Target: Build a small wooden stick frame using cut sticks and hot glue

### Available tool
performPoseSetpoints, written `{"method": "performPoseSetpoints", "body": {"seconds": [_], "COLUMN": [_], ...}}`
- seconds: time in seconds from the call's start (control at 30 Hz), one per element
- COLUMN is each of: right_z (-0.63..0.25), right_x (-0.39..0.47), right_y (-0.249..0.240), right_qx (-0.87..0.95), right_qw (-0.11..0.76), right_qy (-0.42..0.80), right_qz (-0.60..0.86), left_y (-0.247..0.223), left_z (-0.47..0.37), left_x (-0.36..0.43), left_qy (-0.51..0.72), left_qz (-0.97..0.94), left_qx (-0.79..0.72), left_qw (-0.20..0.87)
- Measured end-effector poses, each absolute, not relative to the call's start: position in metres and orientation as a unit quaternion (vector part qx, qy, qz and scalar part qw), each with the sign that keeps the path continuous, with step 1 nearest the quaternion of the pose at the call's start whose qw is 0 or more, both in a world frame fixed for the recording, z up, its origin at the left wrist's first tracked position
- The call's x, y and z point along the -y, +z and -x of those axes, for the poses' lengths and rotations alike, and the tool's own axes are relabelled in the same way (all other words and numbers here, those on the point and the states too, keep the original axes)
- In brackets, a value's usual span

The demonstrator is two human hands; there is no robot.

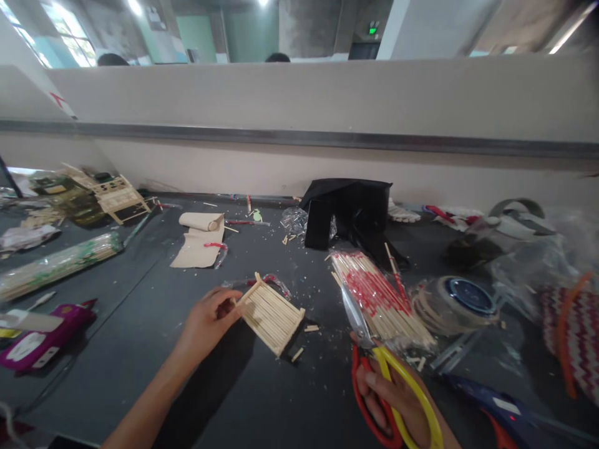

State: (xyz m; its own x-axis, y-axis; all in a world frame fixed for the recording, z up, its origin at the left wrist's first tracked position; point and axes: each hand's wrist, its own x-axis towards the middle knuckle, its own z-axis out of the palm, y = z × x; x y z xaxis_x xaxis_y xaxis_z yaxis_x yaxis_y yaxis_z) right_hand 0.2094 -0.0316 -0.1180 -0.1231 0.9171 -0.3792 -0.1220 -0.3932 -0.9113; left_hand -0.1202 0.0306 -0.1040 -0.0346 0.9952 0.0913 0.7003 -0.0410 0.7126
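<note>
My left hand (pixel 209 321) pinches the left edge of a small panel of wooden sticks (pixel 274 315), between thumb and fingers. The panel has sticks laid side by side, with short raised posts at its corners. It is tilted just over the dark table. In my right hand (pixel 390 393) is a pair of scissors (pixel 356 315) with one red and one yellow handle. Its blades look closed and point up and left beside a bundle of chopsticks (pixel 374 299) in red-printed plastic wrapping. Short cut stick pieces (pixel 297 355) lie just right of the panel.
A purple glue gun (pixel 47 337) and a long wrapped stick bundle (pixel 60 265) lie left. Sandpaper (pixel 199 240) and a black bag (pixel 349 209) are farther back. A clear round tub (pixel 456 305) and a dark blue tool (pixel 503 402) lie right. A low partition (pixel 299 100) bounds the back.
</note>
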Motion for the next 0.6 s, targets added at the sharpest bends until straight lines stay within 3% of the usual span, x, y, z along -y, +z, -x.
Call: {"method": "performPoseSetpoints", "body": {"seconds": [0.43,0.6], "right_z": [-0.21,-0.215], "right_x": [0.032,0.032], "right_y": [-0.118,-0.116], "right_qx": [0.396,0.448], "right_qw": [0.39,0.349], "right_qy": [0.641,0.603], "right_qz": [0.53,0.561], "left_y": [-0.104,-0.099], "left_z": [0.119,0.12], "left_x": [-0.014,-0.003], "left_qy": [0.271,0.252], "left_qz": [-0.677,-0.664], "left_qx": [-0.658,-0.661], "left_qw": [0.19,0.242]}}
